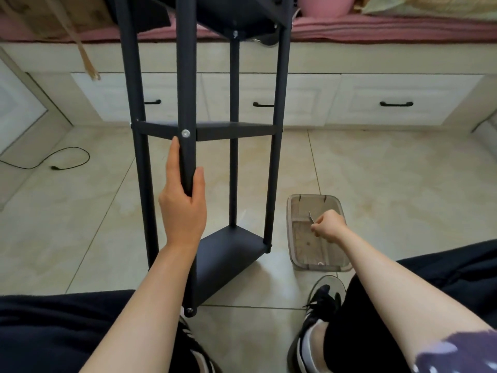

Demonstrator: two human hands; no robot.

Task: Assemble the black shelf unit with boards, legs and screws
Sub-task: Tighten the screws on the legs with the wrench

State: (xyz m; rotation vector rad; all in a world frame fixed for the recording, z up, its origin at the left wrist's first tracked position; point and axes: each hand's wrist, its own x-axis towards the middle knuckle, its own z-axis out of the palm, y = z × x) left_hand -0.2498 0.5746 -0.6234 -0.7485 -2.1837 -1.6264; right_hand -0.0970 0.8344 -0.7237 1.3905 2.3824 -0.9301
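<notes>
While the left hand (185,208) grips a leg (186,109) of the near-finished shelf (234,130), the right hand (328,226) at four o'clock pinches a small tool (310,217) over the tray (291,254), likely for final tightening.

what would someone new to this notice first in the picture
The tall black shelf unit standing on the tiled floor fills the centre, with the left hand gripping its nearest leg just below a silver screw. To the right, the right hand pinches a small metal tool over a clear plastic tray lying on the floor. Behind, white drawers with black handles run under a pink-covered bed.
</notes>
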